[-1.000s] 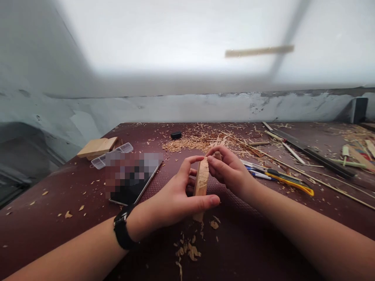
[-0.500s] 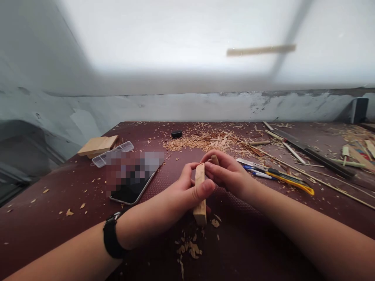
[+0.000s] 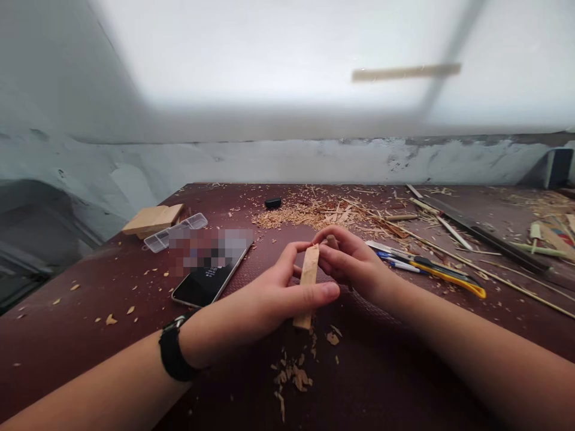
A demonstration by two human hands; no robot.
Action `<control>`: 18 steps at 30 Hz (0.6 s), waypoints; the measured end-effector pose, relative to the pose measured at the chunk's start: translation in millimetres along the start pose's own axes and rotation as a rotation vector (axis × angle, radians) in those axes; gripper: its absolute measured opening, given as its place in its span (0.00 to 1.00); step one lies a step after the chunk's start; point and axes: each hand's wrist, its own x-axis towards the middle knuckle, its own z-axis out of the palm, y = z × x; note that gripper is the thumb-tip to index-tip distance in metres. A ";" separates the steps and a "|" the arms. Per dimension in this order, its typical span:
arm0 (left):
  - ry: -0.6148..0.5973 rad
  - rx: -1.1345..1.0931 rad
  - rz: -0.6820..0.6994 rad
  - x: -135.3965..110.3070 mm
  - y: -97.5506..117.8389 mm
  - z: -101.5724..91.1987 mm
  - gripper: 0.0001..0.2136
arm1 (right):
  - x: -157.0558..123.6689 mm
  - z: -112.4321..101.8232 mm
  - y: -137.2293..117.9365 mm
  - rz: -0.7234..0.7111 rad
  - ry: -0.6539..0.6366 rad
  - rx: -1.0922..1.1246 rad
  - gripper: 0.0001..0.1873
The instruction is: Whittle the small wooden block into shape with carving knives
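My left hand [image 3: 274,296] grips a pale wooden stick [image 3: 308,272], thumb across its front, holding it nearly upright over the dark red table [image 3: 112,287]. My right hand [image 3: 350,260] is closed at the stick's upper end, fingers curled round a small tool with a wooden handle [image 3: 331,241] whose working end is hidden. Fresh wood chips [image 3: 291,377] lie on the table right below the stick. A black watch [image 3: 173,356] sits on my left wrist.
A phone [image 3: 211,278] lies left of my hands, with a clear plastic box [image 3: 179,230] and wooden blocks [image 3: 153,218] beyond it. A yellow utility knife [image 3: 449,278] and pens [image 3: 395,260] lie to the right. Shavings [image 3: 314,212], thin sticks and a long ruler [image 3: 485,236] cover the far side.
My left hand has turned and re-gripped the stick, thumb sliding along its front. The stick tilted slightly. My right hand stayed at its top end. The view shifted a little.
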 end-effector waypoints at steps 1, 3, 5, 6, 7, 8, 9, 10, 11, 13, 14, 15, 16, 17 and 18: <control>-0.012 0.024 0.043 1.8 1.1 -6.2 0.39 | -0.3 -0.8 -0.1 -0.009 0.010 0.015 0.16; -0.011 0.197 0.128 6.7 3.4 -23.0 0.43 | -0.4 -2.7 -0.9 -0.029 0.032 0.046 0.15; 0.002 0.511 0.172 11.6 5.6 -42.0 0.44 | 0.1 -4.5 -2.4 -0.049 0.049 0.072 0.13; 0.029 0.708 0.238 13.7 6.2 -50.8 0.44 | 0.5 -5.3 -3.4 -0.054 0.052 0.080 0.11; -0.001 0.886 0.293 15.7 6.2 -58.4 0.44 | 0.8 -5.8 -4.5 -0.058 0.051 0.087 0.12; -0.046 1.004 0.312 17.7 5.5 -64.5 0.43 | 1.1 -6.0 -5.8 -0.059 0.047 0.094 0.14; -0.087 1.089 0.328 19.9 4.1 -69.2 0.43 | 1.1 -5.8 -7.1 -0.060 0.039 0.105 0.18; -0.134 1.150 0.333 22.4 2.3 -72.5 0.43 | 0.9 -5.2 -8.4 -0.062 0.027 0.119 0.21; -0.182 1.181 0.334 25.2 0.2 -74.6 0.42 | 0.5 -4.1 -9.7 -0.064 0.010 0.139 0.23; -0.271 1.191 0.344 30.9 -3.4 -76.7 0.40 | -1.1 -0.2 -12.1 -0.066 -0.040 0.186 0.24; -0.307 1.174 0.356 33.4 -4.4 -77.1 0.40 | -2.1 2.6 -13.2 -0.062 -0.072 0.209 0.25; -0.337 1.143 0.377 35.2 -4.5 -77.1 0.39 | -3.1 5.9 -14.1 -0.052 -0.107 0.230 0.26; -0.355 1.097 0.404 36.1 -4.0 -76.8 0.37 | -4.2 9.6 -15.0 -0.037 -0.140 0.247 0.27; -0.359 1.043 0.428 36.0 -3.0 -75.9 0.36 | -5.3 13.7 -15.7 -0.016 -0.174 0.267 0.29; -0.353 0.982 0.445 35.2 -1.7 -74.2 0.33 | -6.3 18.0 -16.4 0.008 -0.204 0.289 0.31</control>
